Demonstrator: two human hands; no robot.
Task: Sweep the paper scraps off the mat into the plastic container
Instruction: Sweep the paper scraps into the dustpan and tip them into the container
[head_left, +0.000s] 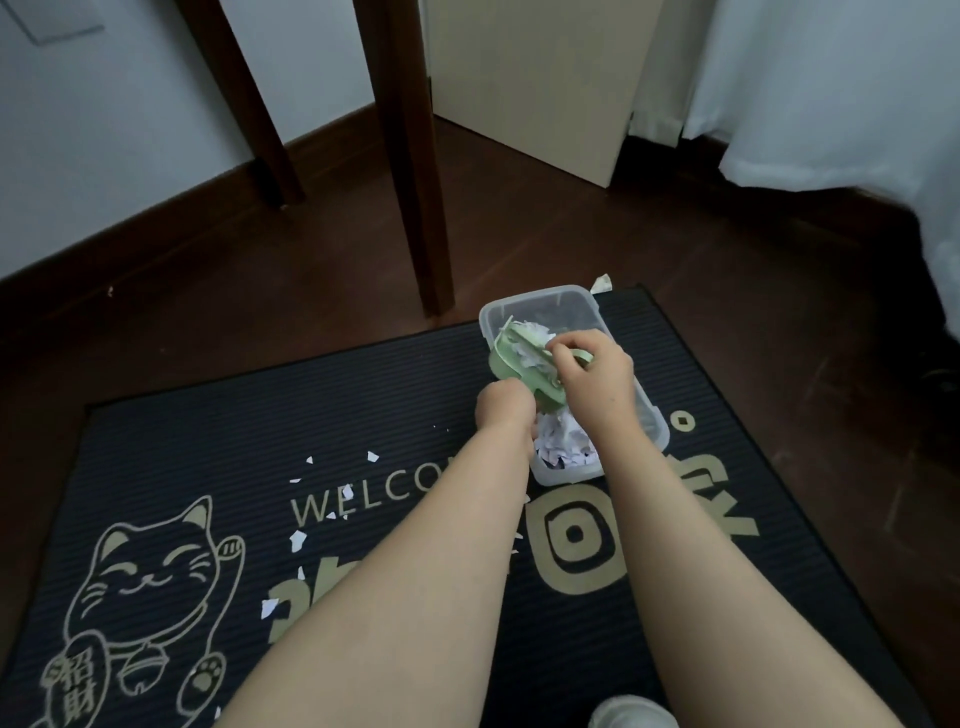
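Plastic container (652, 418) lies beneath dustpan (511, 365) gripped by left hand (504, 410).

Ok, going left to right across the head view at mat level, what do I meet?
Lucky-cat print → loose paper scraps → left hand gripping the dustpan → right hand pinching a green handle → coin print. The container overlaps both hands, so omitted.

Both bare forearms reach forward. The left hand (505, 410) grips a green dustpan (511, 358) at its lower end; just right of it, the right hand (597, 376) curls its fingers (563, 344) round a thin green handle (583, 355).
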